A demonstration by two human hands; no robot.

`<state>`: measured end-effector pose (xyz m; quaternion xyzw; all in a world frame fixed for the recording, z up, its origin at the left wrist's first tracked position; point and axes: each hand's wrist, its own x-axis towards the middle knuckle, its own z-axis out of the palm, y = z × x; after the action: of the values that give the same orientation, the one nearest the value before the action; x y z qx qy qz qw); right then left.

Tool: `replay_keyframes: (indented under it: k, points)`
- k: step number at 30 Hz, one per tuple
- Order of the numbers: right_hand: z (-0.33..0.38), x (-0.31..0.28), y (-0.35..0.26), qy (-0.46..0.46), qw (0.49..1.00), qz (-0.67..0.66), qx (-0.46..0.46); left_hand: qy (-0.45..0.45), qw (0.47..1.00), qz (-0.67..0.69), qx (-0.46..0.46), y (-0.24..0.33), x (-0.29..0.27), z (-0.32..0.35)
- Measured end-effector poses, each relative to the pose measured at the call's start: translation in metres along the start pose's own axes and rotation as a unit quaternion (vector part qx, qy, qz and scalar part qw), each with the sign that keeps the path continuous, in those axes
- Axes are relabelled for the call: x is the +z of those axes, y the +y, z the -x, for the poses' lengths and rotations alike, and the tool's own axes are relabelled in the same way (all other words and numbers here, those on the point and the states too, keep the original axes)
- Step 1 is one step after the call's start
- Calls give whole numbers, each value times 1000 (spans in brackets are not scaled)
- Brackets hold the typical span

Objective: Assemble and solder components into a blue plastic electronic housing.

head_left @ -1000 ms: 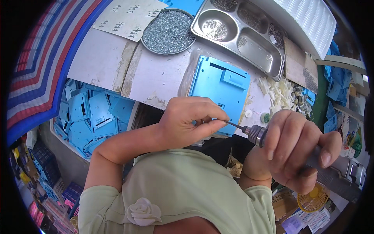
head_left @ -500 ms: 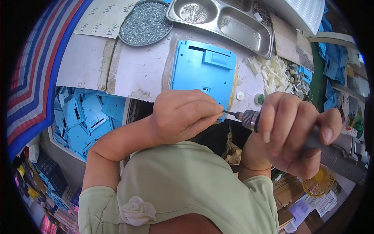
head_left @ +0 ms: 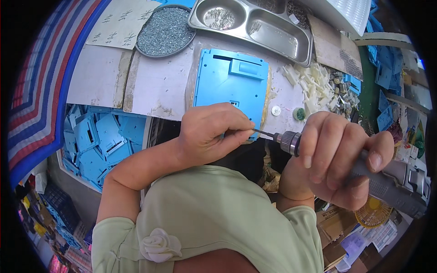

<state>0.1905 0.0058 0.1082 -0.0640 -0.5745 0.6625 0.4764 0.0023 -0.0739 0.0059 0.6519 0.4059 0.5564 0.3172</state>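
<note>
My right hand is wrapped around a grey electric screwdriver, which lies nearly level and points left. Its thin bit reaches the fingertips of my left hand. Those fingertips are pinched together at the bit's end; whatever sits between them is hidden or too small to make out. Just beyond my left hand, a light blue plastic panel lies flat on a pad on the worktable. It has a long slot, a raised block and several small holes. My left hand covers its near edge.
A round tray of small metal screws and a steel compartment tray stand at the back. White plastic pieces are heaped to the right, near a small green-rimmed round piece. Blue panels fill a bin at left.
The whole view has shifted slightly left. More of the screwdriver bit shows between its collar and my left fingertips, and my left thumb has dropped a little away from the fingers behind the pinch.
</note>
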Motion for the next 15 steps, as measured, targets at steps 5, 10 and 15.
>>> replay_keyframes:
  k: [5,10,15]
  points:
    - [1,-3,-2,1,1000,3,-1,-1,1000,19,-11,4,2,0]
    - [2,-6,-5,-1,1000,-13,0,7,1000,10,25,2,6,-3]
    - [28,-9,6,24,999,28,6,-44,982,-176,41,-7,-29,-8]
